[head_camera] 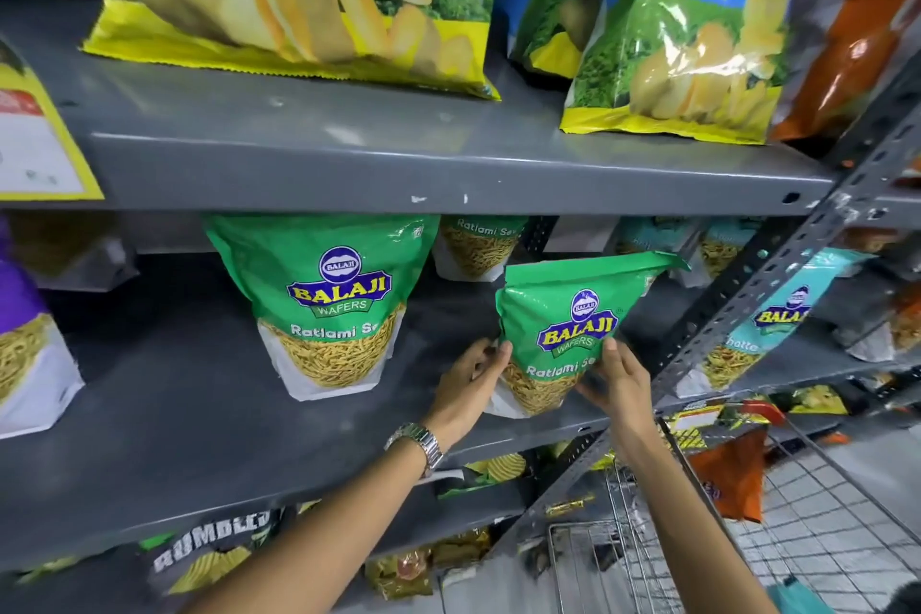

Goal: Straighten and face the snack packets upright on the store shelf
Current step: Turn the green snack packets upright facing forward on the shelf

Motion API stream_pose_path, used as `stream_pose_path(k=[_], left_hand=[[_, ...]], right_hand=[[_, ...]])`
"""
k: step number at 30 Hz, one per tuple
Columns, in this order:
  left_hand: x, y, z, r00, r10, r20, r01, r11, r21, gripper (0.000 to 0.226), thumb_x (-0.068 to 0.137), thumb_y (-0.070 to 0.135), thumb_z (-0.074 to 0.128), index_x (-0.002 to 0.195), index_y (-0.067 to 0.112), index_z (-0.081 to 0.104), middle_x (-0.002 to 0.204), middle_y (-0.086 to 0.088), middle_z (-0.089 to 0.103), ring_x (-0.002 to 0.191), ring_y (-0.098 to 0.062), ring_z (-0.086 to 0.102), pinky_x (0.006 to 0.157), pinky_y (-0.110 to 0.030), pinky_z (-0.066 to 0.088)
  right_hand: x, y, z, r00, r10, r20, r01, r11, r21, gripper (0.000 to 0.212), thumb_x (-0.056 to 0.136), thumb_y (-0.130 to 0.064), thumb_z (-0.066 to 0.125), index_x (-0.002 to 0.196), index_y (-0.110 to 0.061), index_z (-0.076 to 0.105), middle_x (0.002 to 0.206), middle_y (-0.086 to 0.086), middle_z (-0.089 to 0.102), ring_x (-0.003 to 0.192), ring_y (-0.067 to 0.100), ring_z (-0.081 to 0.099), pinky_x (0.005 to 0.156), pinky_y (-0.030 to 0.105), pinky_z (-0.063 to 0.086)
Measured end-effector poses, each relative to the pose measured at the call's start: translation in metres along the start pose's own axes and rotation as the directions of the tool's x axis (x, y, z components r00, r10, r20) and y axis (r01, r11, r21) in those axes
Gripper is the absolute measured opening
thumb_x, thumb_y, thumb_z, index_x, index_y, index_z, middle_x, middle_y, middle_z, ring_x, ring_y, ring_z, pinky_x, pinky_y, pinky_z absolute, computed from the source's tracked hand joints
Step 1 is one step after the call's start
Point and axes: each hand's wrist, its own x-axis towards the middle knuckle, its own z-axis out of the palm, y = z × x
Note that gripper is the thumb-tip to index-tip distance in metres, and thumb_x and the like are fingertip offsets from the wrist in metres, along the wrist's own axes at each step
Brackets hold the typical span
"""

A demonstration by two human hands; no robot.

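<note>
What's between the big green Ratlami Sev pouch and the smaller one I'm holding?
In the head view, bare grey shelf separates the big pouch from the held pouch. Only your left hand reaches in; another Ratlami Sev pouch stands behind.

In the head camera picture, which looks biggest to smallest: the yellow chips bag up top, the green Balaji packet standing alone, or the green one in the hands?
1. Yellow chips bag, though it sits nearer the camera.
2. Standing green packet.
3. Held green packet, gripped by the left hand and right hand.
</note>
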Motion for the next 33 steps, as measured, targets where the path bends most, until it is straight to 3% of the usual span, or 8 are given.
stream_pose_path(k=[6, 10, 15, 17, 20, 23, 28, 33], left_hand=[[-0.013, 0.001, 0.005, 1.000, -0.013, -0.003, 0.013, 1.000, 0.026, 0.020, 0.084, 0.059, 0.043, 0.092, 0.043, 0.053, 0.096, 0.030, 0.054, 0.096, 0.003, 0.055, 0.098, -0.042, 0.049], [-0.015, 0.004, 0.006, 0.999, -0.035, 0.005, 0.035, 0.999, 0.029, 0.044, 0.088, 0.054, 0.041, 0.125, 0.030, 0.045, 0.109, 0.016, 0.050, 0.106, -0.008, 0.050, 0.102, -0.044, 0.044], [-0.054, -0.024, -0.009, 0.988, 0.028, -0.150, -0.068, 0.959, -0.275, 0.029, 0.087, 0.034, 0.056, 0.115, 0.038, 0.054, 0.123, 0.015, 0.056, 0.111, 0.000, 0.056, 0.094, -0.026, 0.049], [-0.080, -0.050, -0.026, 0.911, 0.072, -0.406, -0.176, 0.959, -0.224, 0.023, 0.084, 0.029, 0.060, 0.106, 0.033, 0.060, 0.116, 0.009, 0.065, 0.106, -0.001, 0.060, 0.088, -0.019, 0.049], [-0.092, -0.071, -0.071, 0.632, 0.106, -0.767, -0.250, 0.966, -0.073, 0.022, 0.086, 0.012, 0.059, 0.106, 0.020, 0.057, 0.111, -0.011, 0.064, 0.096, -0.008, 0.061, 0.081, -0.010, 0.046], [-0.078, -0.063, -0.123, 0.447, 0.085, -0.890, -0.265, 0.963, -0.041, 0.036, 0.089, 0.006, 0.053, 0.124, 0.006, 0.044, 0.126, -0.014, 0.048, 0.109, -0.018, 0.049, 0.084, -0.005, 0.041], [-0.054, -0.048, -0.176, 0.701, -0.018, -0.713, -0.069, 0.993, -0.092, 0.057, 0.094, 0.041, 0.038, 0.145, 0.021, 0.021, 0.153, 0.001, 0.023, 0.136, -0.014, 0.030, 0.109, -0.026, 0.026], [-0.045, -0.039, -0.185, 0.877, -0.116, -0.467, 0.013, 0.976, -0.218, 0.051, 0.092, 0.051, 0.033, 0.136, 0.027, 0.039, 0.144, 0.001, 0.045, 0.130, -0.016, 0.043, 0.113, -0.047, 0.030]], right_hand=[[-0.016, -0.002, -0.009, 1.000, -0.004, 0.005, 0.004, 1.000, -0.016, 0.028, 0.099, -0.032, 0.040, 0.106, -0.016, 0.061, 0.112, 0.008, 0.066, 0.102, 0.020, 0.062, 0.094, 0.049, 0.052], [-0.026, -0.009, -0.004, 0.999, 0.016, -0.038, -0.016, 1.000, 0.000, 0.038, 0.099, -0.032, 0.038, 0.121, -0.007, 0.055, 0.121, 0.013, 0.062, 0.108, 0.023, 0.059, 0.101, 0.052, 0.046], [-0.078, -0.004, 0.033, 0.815, -0.235, -0.530, 0.232, 0.970, -0.073, 0.028, 0.095, -0.025, 0.050, 0.122, -0.019, 0.047, 0.122, 0.007, 0.057, 0.106, 0.004, 0.054, 0.095, 0.021, 0.043], [-0.103, 0.005, 0.064, 0.833, -0.291, -0.471, 0.311, 0.950, -0.037, 0.025, 0.092, -0.016, 0.054, 0.113, -0.026, 0.046, 0.109, 0.000, 0.058, 0.091, -0.010, 0.054, 0.080, 0.006, 0.043], [-0.115, 0.021, 0.112, 0.953, -0.261, -0.151, 0.269, 0.962, 0.038, 0.025, 0.092, -0.013, 0.054, 0.114, -0.024, 0.047, 0.108, -0.005, 0.058, 0.093, -0.007, 0.056, 0.080, 0.010, 0.044], [-0.091, 0.019, 0.154, 0.978, -0.189, 0.083, 0.180, 0.978, 0.103, 0.026, 0.094, -0.016, 0.053, 0.118, -0.022, 0.047, 0.113, -0.004, 0.056, 0.098, -0.006, 0.055, 0.077, 0.001, 0.040], [-0.043, 0.018, 0.199, 0.935, -0.018, 0.355, -0.016, 0.995, 0.094, 0.034, 0.093, -0.014, 0.050, 0.126, -0.018, 0.048, 0.123, -0.001, 0.056, 0.115, 0.014, 0.049, 0.090, 0.022, 0.039], [-0.036, 0.020, 0.211, 0.923, -0.004, 0.385, -0.053, 0.989, 0.138, 0.021, 0.089, -0.015, 0.044, 0.094, -0.027, 0.060, 0.095, -0.010, 0.064, 0.081, -0.002, 0.061, 0.066, 0.016, 0.049]])
